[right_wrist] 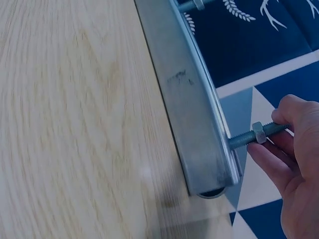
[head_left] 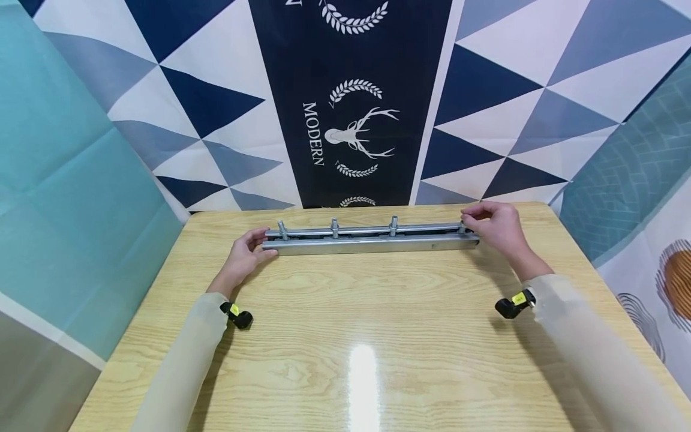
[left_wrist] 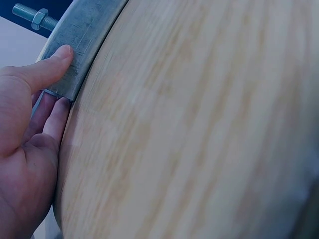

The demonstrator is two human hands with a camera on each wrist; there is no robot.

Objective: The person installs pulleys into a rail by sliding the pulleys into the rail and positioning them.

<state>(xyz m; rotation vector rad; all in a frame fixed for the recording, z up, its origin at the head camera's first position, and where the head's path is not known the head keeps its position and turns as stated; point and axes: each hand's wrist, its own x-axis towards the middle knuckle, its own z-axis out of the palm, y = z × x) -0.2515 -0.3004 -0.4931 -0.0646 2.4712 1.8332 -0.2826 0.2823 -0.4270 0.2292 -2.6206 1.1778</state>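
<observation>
A long metal channel lies across the far part of the wooden table, its slot facing up. Several threaded bolts with nuts stand up from the slot, such as the bolt right of the middle. At the channel's left end, my left hand grips it, the thumb on the near side wall and fingers at the end. My right hand pinches the top of the rightmost bolt between thumb and fingers. A nut sits partway up that bolt, just below the fingertips. The channel's inside is mostly hidden.
The wooden table stretches toward me, with a light reflection near its front. Behind it rises a patterned cloth with triangles and a deer print. A teal panel stands along the left, and another patterned cloth hangs on the right.
</observation>
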